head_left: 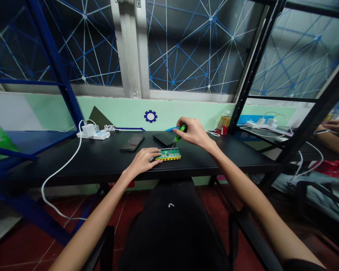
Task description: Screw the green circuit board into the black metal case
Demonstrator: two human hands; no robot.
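A green circuit board (171, 153) with a row of yellow-edged ports along its front lies near the front edge of the black desk. My left hand (145, 159) grips the board's left end, fingers on top and thumb at the front. Above it, my right hand (192, 130) is closed around the green and black handle of a screwdriver (180, 133). The screwdriver slants down to the left, its tip at the board's top; whether it sits in a screw is too small to tell. A flat black cover (163, 139) lies just behind the board.
A phone (132, 143) lies left of the board. Farther left stands a white power strip (93, 132) with a cable hanging over the desk edge. A drink bottle (223, 123) is at the back right. Beyond the right frame post, another person's arm (335, 137) shows.
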